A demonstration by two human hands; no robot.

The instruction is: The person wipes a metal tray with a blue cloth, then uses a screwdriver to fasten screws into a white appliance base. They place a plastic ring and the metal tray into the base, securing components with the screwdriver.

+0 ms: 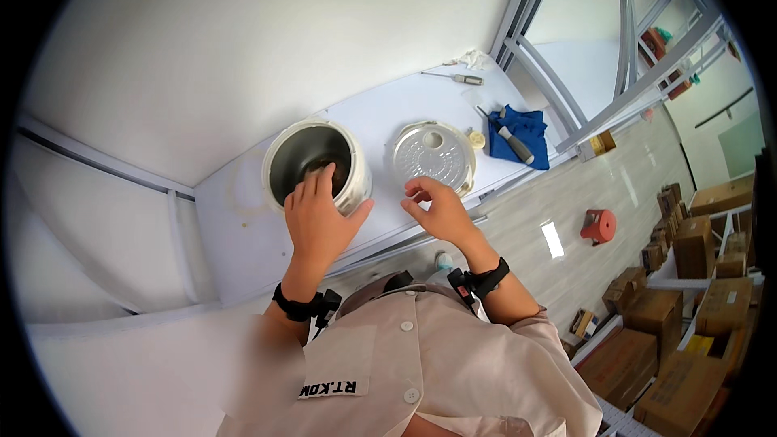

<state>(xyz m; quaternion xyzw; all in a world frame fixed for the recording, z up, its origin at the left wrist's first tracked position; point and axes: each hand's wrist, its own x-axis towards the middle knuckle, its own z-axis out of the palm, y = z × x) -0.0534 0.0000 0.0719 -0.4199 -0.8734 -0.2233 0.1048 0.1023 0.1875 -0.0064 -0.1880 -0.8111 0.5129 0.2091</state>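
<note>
Reaching over the near rim of the white pot, the left hand has its fingers extended and slightly apart, tips inside the dark mouth, thumb splayed beside the outer wall; whether it grips that wall cannot be told, and the hand hides part of the interior. The right hand is half curled, thumb and forefinger separated by a gap, nothing seen between them; it is at the near rim of the round dimpled lid, contact undetermined.

The pot stands on the left half of the desk; the lid lies by the near edge, a small cream round part just beside it; near the right edge a grey-handled screwdriver rests on a blue cloth; a second screwdriver lies toward the far right corner.

Dark lettering, upside down, marks the beige shirt, whose left side is blurred; labels on the cardboard boxes are too small to read; some boxes are cut off by the dark rim of view.
</note>
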